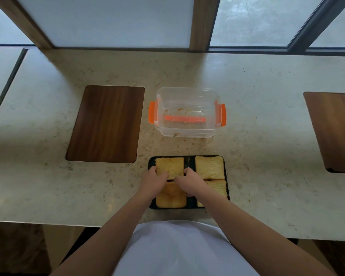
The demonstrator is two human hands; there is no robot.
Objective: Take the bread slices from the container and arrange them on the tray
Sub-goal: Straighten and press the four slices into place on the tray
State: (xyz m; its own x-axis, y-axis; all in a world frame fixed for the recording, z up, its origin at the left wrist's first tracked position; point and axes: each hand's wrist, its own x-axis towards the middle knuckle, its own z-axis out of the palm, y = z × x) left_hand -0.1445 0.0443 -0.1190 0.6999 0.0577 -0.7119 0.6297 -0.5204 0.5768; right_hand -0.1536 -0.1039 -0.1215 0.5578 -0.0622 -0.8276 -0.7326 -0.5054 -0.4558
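Observation:
A black tray [188, 162] lies at the counter's near edge with several toasted bread slices on it. My left hand [154, 181] and my right hand [189, 181] both grip the near edge of the far-left slice [170, 165], one at each near corner. To its right lies the far-right slice [209, 168]. A near-left slice [170, 198] and a near-right slice [219, 187] sit partly under my hands and forearms. The clear container [187, 111] with orange clips stands beyond the tray, holding only crumbs and an orange strip.
A dark wooden board [106, 124] is set into the beige stone counter [48, 176] to the left of the container. Another wooden board [335, 130] sits at the far right. Windows run along the counter's far side.

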